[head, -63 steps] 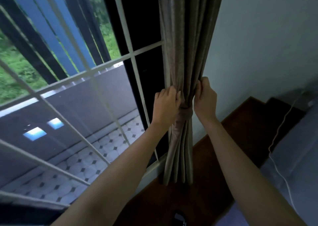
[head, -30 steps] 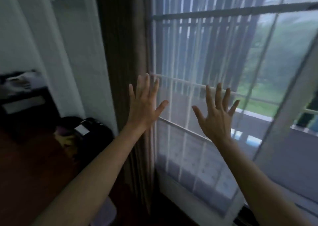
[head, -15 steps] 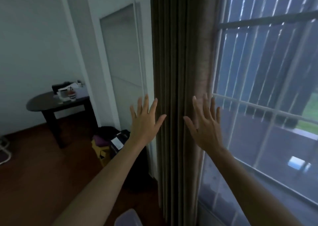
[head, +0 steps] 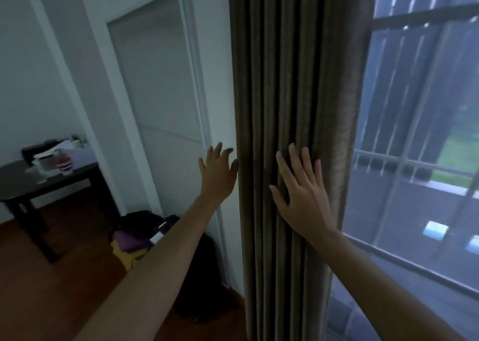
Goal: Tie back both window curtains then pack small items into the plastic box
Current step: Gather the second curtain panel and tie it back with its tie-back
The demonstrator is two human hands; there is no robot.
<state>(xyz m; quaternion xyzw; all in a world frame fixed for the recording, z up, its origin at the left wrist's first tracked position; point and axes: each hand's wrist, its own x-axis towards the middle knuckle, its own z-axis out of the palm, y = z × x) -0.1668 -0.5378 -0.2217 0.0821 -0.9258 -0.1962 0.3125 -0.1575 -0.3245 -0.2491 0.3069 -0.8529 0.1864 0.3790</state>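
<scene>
A brown pleated curtain (head: pixel 293 81) hangs loose and straight at the left side of the window (head: pixel 420 159). My left hand (head: pixel 219 174) is open with fingers spread, its fingertips at the curtain's left edge. My right hand (head: pixel 302 185) lies flat and open on the front folds of the curtain, a little lower than mid-height. Neither hand holds anything. No tie-back and no plastic box can be seen.
A dark table (head: pixel 39 182) with cups and papers stands at the left. Bags (head: pixel 140 234) sit on the wooden floor by a white door (head: pixel 160 86). The window grille fills the right side.
My view swung from the tied right curtain to this left one. Both open hands have come forward; the right now rests on the folds and the left reaches the curtain's edge.
</scene>
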